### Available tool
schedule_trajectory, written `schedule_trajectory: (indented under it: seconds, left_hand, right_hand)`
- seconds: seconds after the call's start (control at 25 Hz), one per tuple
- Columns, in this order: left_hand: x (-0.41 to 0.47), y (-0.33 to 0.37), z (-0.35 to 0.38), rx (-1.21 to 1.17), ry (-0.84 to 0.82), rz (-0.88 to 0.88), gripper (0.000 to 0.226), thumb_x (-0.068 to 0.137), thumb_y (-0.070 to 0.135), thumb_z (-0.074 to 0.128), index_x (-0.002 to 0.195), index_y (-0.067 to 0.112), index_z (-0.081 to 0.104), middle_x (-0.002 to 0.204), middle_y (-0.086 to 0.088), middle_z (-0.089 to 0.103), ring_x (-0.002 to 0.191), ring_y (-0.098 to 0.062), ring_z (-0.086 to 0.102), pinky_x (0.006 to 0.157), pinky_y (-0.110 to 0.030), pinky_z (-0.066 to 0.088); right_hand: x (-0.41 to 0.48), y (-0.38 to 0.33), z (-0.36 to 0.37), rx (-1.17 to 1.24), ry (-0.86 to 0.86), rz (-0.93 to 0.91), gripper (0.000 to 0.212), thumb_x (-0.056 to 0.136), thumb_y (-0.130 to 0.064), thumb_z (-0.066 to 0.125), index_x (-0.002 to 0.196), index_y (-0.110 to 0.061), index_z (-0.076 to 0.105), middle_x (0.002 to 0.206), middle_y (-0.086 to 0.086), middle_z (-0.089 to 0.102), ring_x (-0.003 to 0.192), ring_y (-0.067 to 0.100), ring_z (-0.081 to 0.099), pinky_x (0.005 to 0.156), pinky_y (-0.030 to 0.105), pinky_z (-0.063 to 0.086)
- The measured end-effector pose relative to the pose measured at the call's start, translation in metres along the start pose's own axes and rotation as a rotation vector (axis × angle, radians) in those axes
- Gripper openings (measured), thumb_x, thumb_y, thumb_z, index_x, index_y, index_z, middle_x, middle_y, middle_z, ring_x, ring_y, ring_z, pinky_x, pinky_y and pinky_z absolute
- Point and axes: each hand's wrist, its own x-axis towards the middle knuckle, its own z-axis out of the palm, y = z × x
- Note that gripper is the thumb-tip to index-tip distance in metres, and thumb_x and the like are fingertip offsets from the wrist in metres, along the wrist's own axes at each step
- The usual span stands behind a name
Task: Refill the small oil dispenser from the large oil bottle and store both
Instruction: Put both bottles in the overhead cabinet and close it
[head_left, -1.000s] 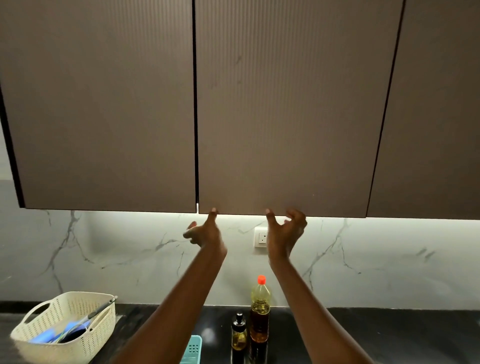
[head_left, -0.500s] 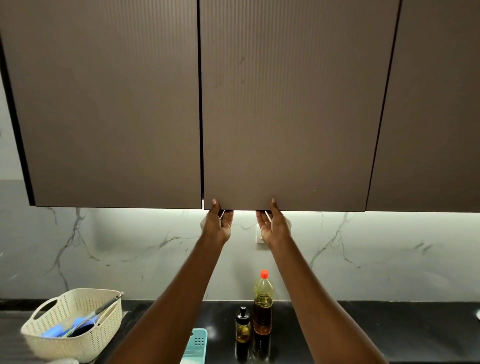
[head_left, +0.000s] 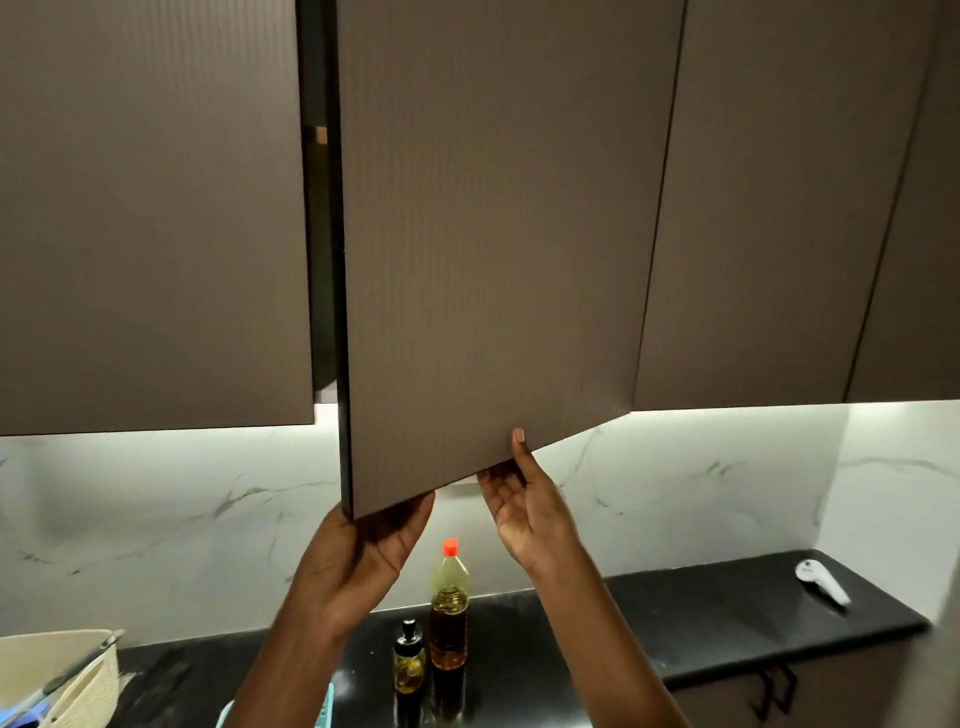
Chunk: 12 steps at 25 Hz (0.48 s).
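The large oil bottle (head_left: 449, 608), clear with an orange cap and amber oil, stands on the black counter (head_left: 701, 618). Beside it on its left stands the small oil dispenser (head_left: 409, 660) with a black top. Above them the middle brown cabinet door (head_left: 488, 260) hangs partly swung out, hinged on its right. My left hand (head_left: 363, 561) grips the door's lower left corner from beneath. My right hand (head_left: 524, 509) holds the bottom edge further right, thumb on the door's front. A dark gap (head_left: 319, 249) shows the cabinet's inside.
A cream woven basket (head_left: 78, 675) with utensils sits at the counter's left. A light blue item (head_left: 327, 701) peeks out behind my left forearm. A white tool (head_left: 821, 582) lies at the counter's right end. Shut doors flank the opened one.
The middle cabinet door, shut before, has swung outward at its left edge. Both hands have come down and toward me with its bottom edge. The view has shifted left and closer.
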Motion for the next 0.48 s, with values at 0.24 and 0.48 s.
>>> schedule_trajectory:
  seconds: [0.24, 0.48]
  left_hand:
    - [-0.012, -0.033, 0.029, 0.253, -0.16, -0.404, 0.092, 0.023, -0.012, 0.105, 0.11, -0.014, 0.075, 0.114, -0.036, 0.07, 0.085, -0.047, 0.076, 0.059, -0.05, 0.067]
    - [-0.014, -0.12, 0.066, 0.336, -0.457, -0.511, 0.089, 0.05, -0.002, 0.105, 0.129, -0.014, 0.066, 0.135, -0.04, 0.062, 0.094, -0.038, 0.076, 0.077, -0.046, 0.067]
  right_hand:
    - [-0.054, -0.04, -0.021, -0.157, 0.03, -0.036, 0.039, 0.098, -0.027, 0.074, 0.13, -0.006, 0.066, 0.123, 0.017, 0.077, 0.115, 0.035, 0.075, 0.109, 0.048, 0.056]
    - [-0.144, -0.099, -0.032, -0.618, 0.196, -0.645, 0.037, 0.089, -0.023, 0.077, 0.125, -0.015, 0.073, 0.127, 0.007, 0.075, 0.123, 0.027, 0.069, 0.114, 0.05, 0.05]
